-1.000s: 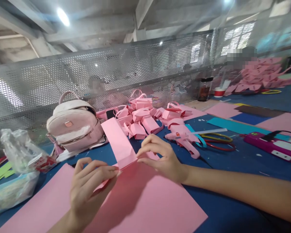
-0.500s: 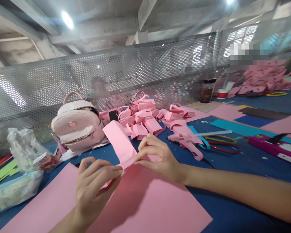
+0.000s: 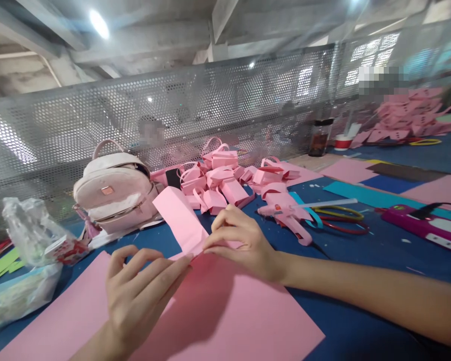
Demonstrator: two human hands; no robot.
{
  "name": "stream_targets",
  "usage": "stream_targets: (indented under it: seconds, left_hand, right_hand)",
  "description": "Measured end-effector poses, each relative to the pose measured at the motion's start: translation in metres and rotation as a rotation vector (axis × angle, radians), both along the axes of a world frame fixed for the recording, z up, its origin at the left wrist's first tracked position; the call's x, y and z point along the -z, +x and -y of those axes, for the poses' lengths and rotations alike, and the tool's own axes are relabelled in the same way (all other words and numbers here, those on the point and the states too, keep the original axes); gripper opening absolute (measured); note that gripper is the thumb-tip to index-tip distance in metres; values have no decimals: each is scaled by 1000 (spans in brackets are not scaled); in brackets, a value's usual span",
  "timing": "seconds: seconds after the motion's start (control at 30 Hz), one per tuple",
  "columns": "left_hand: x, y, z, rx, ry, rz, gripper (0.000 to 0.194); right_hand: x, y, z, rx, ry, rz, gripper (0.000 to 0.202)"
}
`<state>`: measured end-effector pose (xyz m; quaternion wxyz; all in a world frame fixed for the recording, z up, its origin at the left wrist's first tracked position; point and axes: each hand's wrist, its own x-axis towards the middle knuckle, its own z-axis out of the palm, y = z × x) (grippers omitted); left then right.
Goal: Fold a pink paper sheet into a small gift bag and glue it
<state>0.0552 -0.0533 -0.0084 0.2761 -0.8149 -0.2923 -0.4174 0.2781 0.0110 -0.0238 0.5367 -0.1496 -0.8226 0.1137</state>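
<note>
Head view, hands (image 3: pixel 248 248) pinched, holding pink paper (image 3: pixel 182 218)

Left hand (image 3: pixel 139 291): bare, slim fingers (image 3: pixel 162 279), wrist (image 3: pixel 107 337) uncovered. Right hand (image 3: pixel 250 248): bare, likewise slim-fingered; slender tapering forearm (image 3: pixel 361 285), uncovered along its whole visible length.

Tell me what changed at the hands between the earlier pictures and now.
The left hand straightened its fingers, and its fingertips moved closer to the pinching right hand at the strip's near end. No visible release. The right hand's pinch, bag and glue gun stayed as they were.
</note>
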Motion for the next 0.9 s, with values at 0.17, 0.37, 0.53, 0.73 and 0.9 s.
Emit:
stream_targets:
  seconds: [0.17, 0.37, 0.53, 0.73, 0.9]
  left_hand:
    - [0, 0, 1, 6, -21, -31, 14]
    - [-2, 2, 0, 7, -66, 14, 13]
    - [-3, 4, -2, -14, -152, 76, 12]
    - [-3, 9, 4, -79, -61, 18, 16]
    - [-4, 8, 4, -51, -69, 32, 19]
  right_hand:
    - [1, 0, 0, -4, 7, -6, 6]
    - [2, 0, -1, 1, 25, 3, 6]
    - [0, 0, 2, 4, 29, 24, 6]
    - [0, 0, 7, 18, 79, 66, 5]
    - [0, 1, 3, 27, 90, 31, 11]
